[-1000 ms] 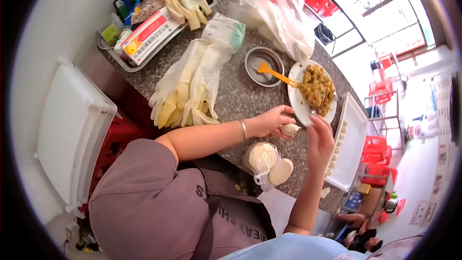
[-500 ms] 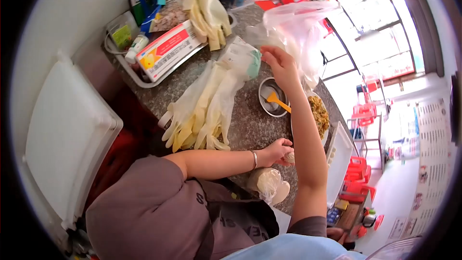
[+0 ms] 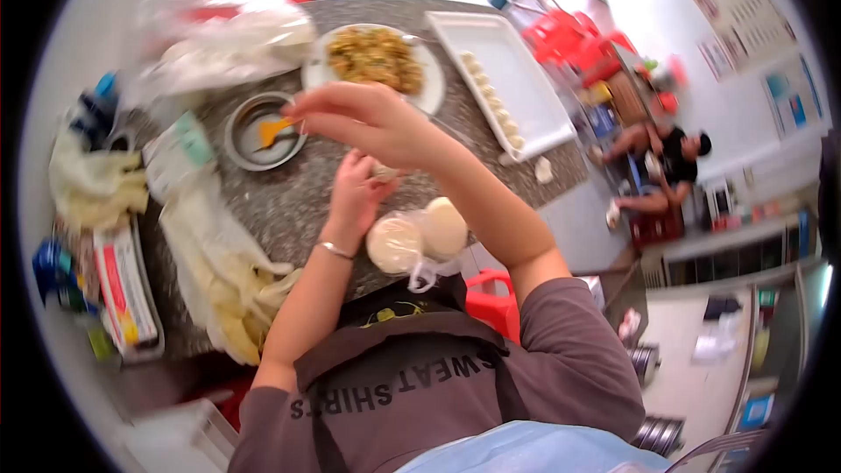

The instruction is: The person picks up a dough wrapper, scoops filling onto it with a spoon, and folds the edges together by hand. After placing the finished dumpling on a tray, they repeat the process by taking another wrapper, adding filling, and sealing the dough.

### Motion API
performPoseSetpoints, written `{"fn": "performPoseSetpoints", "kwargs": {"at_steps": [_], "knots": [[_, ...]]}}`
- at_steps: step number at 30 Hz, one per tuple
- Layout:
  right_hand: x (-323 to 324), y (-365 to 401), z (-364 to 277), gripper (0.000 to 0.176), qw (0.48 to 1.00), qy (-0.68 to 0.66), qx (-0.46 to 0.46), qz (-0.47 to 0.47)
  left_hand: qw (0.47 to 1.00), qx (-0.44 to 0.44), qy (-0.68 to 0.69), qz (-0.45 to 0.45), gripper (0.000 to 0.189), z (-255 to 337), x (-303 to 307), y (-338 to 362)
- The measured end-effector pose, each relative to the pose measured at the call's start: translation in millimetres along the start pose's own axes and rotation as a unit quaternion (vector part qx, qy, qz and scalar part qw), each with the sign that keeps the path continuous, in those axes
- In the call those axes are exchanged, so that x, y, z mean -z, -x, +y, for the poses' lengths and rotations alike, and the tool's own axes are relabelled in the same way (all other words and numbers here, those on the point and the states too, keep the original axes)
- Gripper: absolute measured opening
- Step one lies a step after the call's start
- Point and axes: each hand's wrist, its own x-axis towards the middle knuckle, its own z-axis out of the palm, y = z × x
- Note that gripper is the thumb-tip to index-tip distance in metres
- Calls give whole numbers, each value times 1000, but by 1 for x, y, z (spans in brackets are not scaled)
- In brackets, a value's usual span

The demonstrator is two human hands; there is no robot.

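My left hand [image 3: 352,197], with a bracelet at its wrist, is closed round a small pale dough piece [image 3: 383,173], partly covered by the fingers. Above it, my right hand [image 3: 372,123] reaches leftward with fingers stretched and thumb apart, nothing visible between them. Its fingertips are over the right rim of a metal bowl [image 3: 235,142] holding an orange spoon [image 3: 273,130]. Behind my right hand is a white plate [image 3: 431,83] of chopped filling [image 3: 372,54]. Round dough wrappers [image 3: 445,228], partly in clear plastic, lie near the table's front edge.
A white tray [image 3: 517,61] with a row of small dough pieces [image 3: 492,101] stands at the right. Plastic bags [image 3: 232,39], pale gloves [image 3: 206,254] and a glove box [image 3: 123,289] are on the left. Another person [image 3: 670,158] sits far right.
The view has turned and shifted. My right hand has come back from beyond the bowl to its near side, closer to my left hand, which still holds the dough piece.
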Motion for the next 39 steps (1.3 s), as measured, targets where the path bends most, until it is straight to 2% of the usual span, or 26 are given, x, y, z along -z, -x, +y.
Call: {"fn": "performPoseSetpoints", "kwargs": {"at_steps": [2, 3, 4, 7, 8, 10, 11, 14, 15, 16, 17, 18, 20, 21, 22, 23, 24, 25, 27, 29, 31, 34, 37, 39], "knots": [[46, 85, 7, 25, 991, -24, -26, 127, 999, 10, -6, 39, 30, 1, -2, 3], [70, 131, 22, 24, 970, -78, -81, 213, 999, 11, -10, 50, 31, 2, -1, 2], [93, 177, 37, 25, 942, -72, -100, 313, 998, 12, -15, 58, 33, 1, 0, -1], [151, 303, 113, 24, 773, 126, -207, 587, 999, 15, -9, 41, 33, 1, 2, -1], [154, 318, 129, 24, 768, 122, -212, 591, 999, 22, -15, 43, 33, 3, 4, -2], [163, 337, 157, 23, 745, 350, -268, 501, 1000, 23, 4, 0, 34, 3, 5, -2], [163, 341, 177, 24, 753, 367, -245, 488, 1000, 26, -1, 6, 34, 1, 3, -3], [172, 350, 184, 20, 746, 442, -239, 438, 993, 68, 38, -90, 37, 6, -2, 4], [170, 348, 184, 19, 754, 443, -232, 426, 991, 76, 34, -107, 42, 5, -1, 3], [151, 336, 166, 20, 776, 363, -256, 447, 993, 70, 21, -92, 41, 6, -6, 5], [143, 320, 141, 20, 791, 289, -275, 463, 984, 92, 64, -142, 42, 8, 2, 3], [135, 293, 132, 20, 804, 274, -269, 455, 985, 88, 60, -139, 42, 9, 2, 1], [90, 240, 111, 22, 894, 104, -90, 426, 986, 94, 48, -130, 42, 11, 0, 4], [75, 210, 101, 24, 917, 106, -81, 376, 984, 103, 48, -134, 43, 12, -3, 5], [65, 184, 91, 24, 931, 168, -75, 316, 982, 111, 51, -141, 45, 12, -5, 5], [55, 164, 95, 24, 942, 199, -16, 270, 982, 112, 48, -144, 45, 11, -5, 6], [49, 145, 99, 24, 945, 233, 47, 222, 980, 120, 36, -154, 46, 10, -4, 7], [41, 135, 104, 22, 954, 227, 28, 194, 978, 123, 24, -166, 47, 12, -4, 4], [45, 131, 112, 23, 947, 258, 31, 189, 984, 109, 14, -140, 49, 12, -4, 10], [50, 136, 117, 24, 936, 267, 10, 228, 989, 105, 12, -104, 48, 17, -11, 8], [47, 133, 116, 26, 947, 220, -6, 233, 991, 101, 7, -91, 49, 20, -9, 7], [52, 129, 119, 28, 964, 222, -2, 146, 988, 105, 4, -116, 51, 22, -5, 7], [64, 117, 107, 29, 956, 223, 16, 188, 985, 116, 12, -127, 52, 23, -17, 9], [57, 107, 100, 24, 969, 182, 22, 167, 984, 120, -11, -133, 50, 23, -13, 10]]}}
